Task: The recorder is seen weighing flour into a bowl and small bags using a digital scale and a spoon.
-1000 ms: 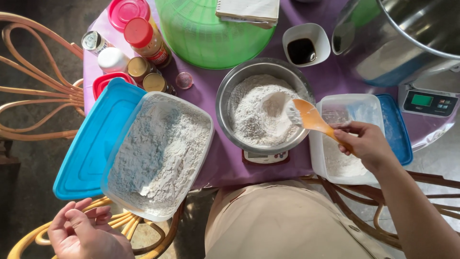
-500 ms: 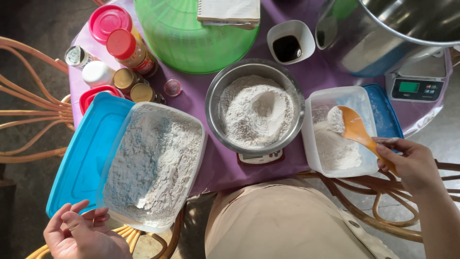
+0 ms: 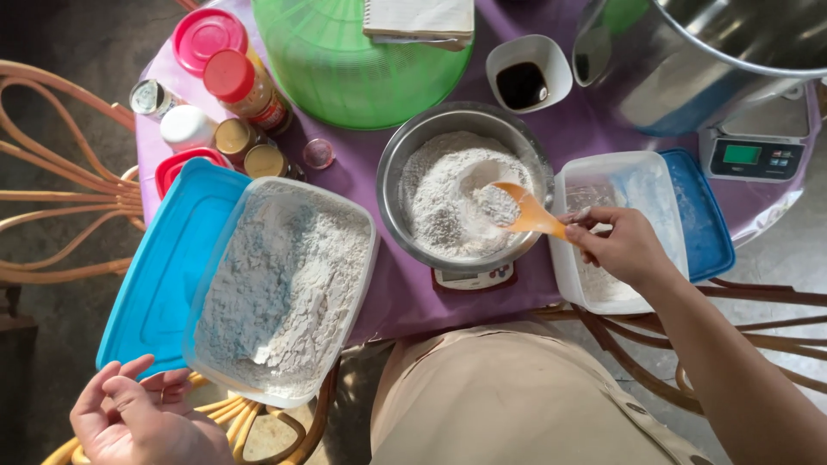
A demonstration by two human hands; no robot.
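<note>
Head view, looking straight down. The right hand (image 3: 622,248) sits at about 3 o'clock, its grip closed on the handle of an orange plastic spoon (image 3: 527,213). The spoon's bowl reaches toward 9 o'clock over the rim of a steel mixing bowl (image 3: 412,142) and carries a small heap of flour above the flour already piled in there. The steel bowl stands near the middle of the purple-covered worktop (image 3: 594,120), on a small scale whose display edge shows just below it at 6 o'clock.

Under the right hand lies a clear rectangular tub (image 3: 642,176) with a thin layer of white powder, resting on a blue lid (image 3: 705,220) that sticks out on its 3 o'clock side.

The left hand (image 3: 142,413) is at 7 o'clock, off the worktop edge, palm up, its grip loose and holding nothing, fingers half curled. Nearest to it is a large clear tub of flour (image 3: 284,293), sitting tilted on a big blue lid (image 3: 164,267) that shows along its 9 o'clock side.

At 12 o'clock is a green plastic basin (image 3: 345,69) with a notepad (image 3: 419,17) laid across its rim. Toward 10 o'clock stand red-capped jars (image 3: 233,77) and small gold-lidded tins (image 3: 250,146). At 1 o'clock a white cup (image 3: 560,69) holds dark liquid; at 2 o'clock are a large steel pot (image 3: 689,77) and a digital scale (image 3: 749,159).
</note>
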